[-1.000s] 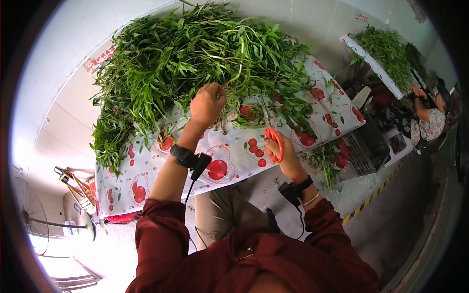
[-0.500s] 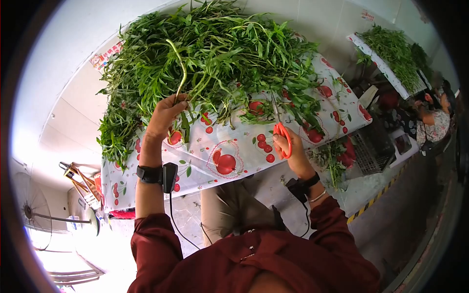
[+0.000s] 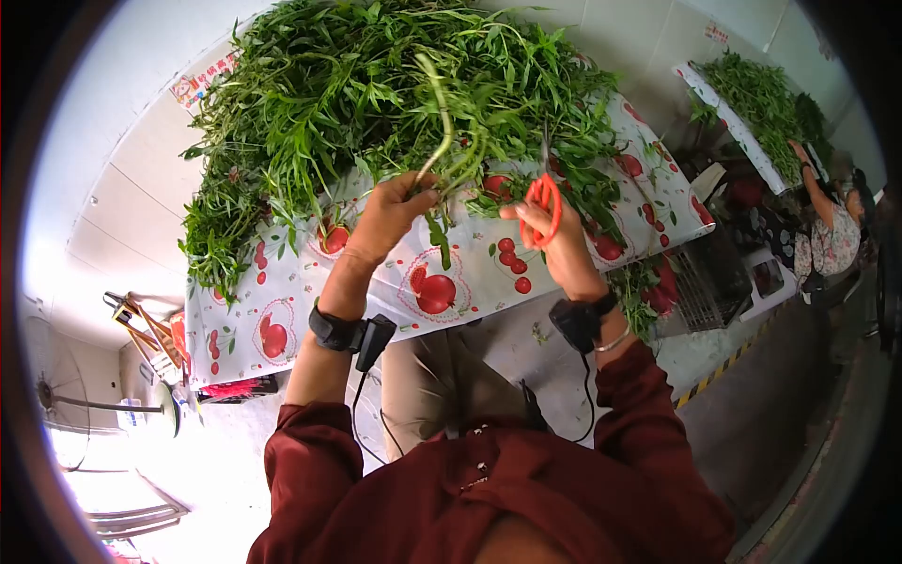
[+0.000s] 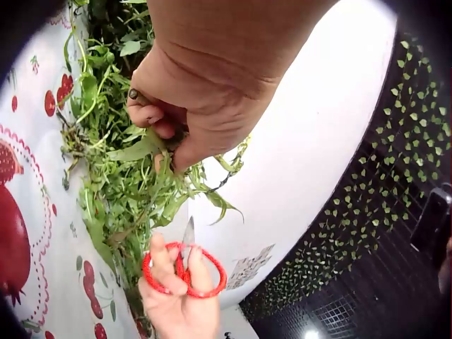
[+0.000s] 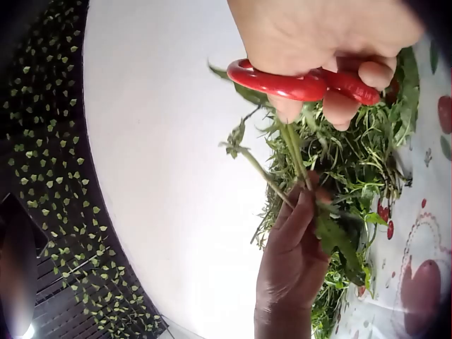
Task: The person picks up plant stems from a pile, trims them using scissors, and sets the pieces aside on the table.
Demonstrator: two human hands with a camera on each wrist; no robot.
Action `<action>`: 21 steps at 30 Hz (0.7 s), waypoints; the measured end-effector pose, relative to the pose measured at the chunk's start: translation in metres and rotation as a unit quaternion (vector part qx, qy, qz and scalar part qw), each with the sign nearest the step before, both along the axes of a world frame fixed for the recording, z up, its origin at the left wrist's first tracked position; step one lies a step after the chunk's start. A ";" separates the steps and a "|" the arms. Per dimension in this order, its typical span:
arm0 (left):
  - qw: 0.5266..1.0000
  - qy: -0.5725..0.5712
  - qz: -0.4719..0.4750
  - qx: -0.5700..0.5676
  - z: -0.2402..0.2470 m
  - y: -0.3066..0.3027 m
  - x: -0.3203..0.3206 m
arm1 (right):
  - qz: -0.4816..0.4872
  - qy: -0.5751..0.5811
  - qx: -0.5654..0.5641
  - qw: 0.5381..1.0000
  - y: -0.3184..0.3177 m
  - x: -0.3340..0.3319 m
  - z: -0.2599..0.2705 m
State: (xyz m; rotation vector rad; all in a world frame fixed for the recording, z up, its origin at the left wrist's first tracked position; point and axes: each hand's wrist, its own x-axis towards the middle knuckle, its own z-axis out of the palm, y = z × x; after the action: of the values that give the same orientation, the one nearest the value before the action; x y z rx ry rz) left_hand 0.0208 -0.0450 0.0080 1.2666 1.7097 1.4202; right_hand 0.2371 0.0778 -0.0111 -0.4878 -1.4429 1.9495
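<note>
My left hand (image 3: 385, 218) grips a few green leafy stems (image 3: 442, 117) near their lower part, thumb against the fingers. One thick pale stem sticks up from it, and a leaf hangs below the hand. To its right, my right hand (image 3: 569, 252) holds scissors (image 5: 282, 86) by their red handles, with fingers through the loops. The metal blades point away from me, toward a big heap of leafy greens (image 3: 366, 94) on the table. In the left wrist view the scissors' loops (image 4: 222, 277) show just below the held stems.
The table has a white cloth (image 3: 474, 287) printed with red fruit. A dark plastic crate (image 3: 700, 291) and loose greens sit below its right edge. At far right, another person (image 3: 832, 235) reaches toward a second table of greens (image 3: 752, 103). A fan (image 3: 61, 399) stands left.
My left hand drew the stems leftward out of the heap, then swung them back right toward the scissors. My right hand has lifted and turned slightly, still holding the scissors.
</note>
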 end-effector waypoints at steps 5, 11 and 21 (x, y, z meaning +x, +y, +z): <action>0.992 0.120 -0.027 0.008 0.003 0.013 0.031 | -0.018 0.022 0.016 0.999 0.004 -0.033 0.007; 0.957 0.287 0.036 -0.021 0.016 0.018 0.049 | -0.035 0.083 -0.014 0.996 0.003 -0.045 0.012; 0.922 0.383 0.032 0.054 -0.002 0.036 0.067 | -0.081 0.159 -0.085 0.980 0.005 -0.040 0.011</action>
State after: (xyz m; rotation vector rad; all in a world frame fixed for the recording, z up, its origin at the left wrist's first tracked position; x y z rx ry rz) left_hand 0.0876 -0.0086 0.0062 2.0259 2.1887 1.1228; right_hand 0.1972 0.0824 0.0000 -0.3383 -1.0116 1.9250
